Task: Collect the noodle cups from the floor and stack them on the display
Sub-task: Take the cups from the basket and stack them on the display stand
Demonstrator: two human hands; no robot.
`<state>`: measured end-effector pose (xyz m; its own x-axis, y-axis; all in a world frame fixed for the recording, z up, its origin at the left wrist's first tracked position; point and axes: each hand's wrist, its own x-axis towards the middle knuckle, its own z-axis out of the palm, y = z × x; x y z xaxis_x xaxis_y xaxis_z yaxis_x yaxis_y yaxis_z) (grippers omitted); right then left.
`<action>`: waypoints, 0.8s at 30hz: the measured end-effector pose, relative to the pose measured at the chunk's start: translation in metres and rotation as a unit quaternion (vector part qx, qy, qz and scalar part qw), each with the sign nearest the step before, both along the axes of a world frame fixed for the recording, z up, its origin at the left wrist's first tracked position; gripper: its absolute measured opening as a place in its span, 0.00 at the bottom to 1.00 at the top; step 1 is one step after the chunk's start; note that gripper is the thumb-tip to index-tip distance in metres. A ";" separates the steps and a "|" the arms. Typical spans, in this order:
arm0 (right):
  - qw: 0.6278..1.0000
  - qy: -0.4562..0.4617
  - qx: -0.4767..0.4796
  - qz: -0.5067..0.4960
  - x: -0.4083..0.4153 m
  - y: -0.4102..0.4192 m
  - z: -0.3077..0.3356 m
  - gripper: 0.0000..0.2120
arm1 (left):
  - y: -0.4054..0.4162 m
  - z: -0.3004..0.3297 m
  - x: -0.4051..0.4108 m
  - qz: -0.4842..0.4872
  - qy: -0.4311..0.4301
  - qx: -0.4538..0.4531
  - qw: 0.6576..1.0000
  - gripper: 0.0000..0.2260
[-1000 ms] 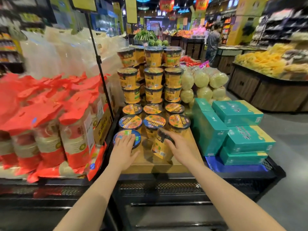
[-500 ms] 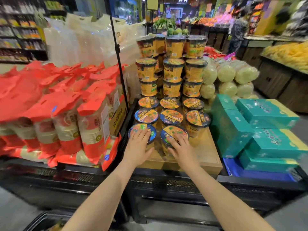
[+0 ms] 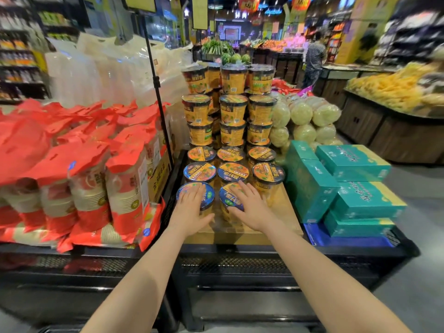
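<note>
Both hands lie flat and open, the left hand on one round yellow foil-lidded noodle cup, the right hand on its neighbour, front row of the wooden desk; they look light, thin-walled and crushable, best gripped round the sides.

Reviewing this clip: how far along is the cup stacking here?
Done: many noodle cups stand stacked at the back of the wooden display. In hand: left hand and right hand rest flat on two front-row cups. Left: the front-right spot is bare; floor cups aren't visible.
</note>
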<state>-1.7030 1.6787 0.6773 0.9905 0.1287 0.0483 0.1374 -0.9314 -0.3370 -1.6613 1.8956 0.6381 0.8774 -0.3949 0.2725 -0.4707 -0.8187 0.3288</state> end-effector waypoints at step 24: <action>0.993 -0.088 0.081 0.013 -0.231 0.074 -0.070 0.22 | 0.118 -0.052 -0.266 0.066 -0.058 0.027 0.996 0.23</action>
<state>-1.9342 1.7524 0.6071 0.9616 0.1304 0.2415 0.2301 -0.8626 -0.4505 -1.9270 2.0140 0.5863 0.8870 -0.2942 0.3558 -0.3890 -0.8913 0.2329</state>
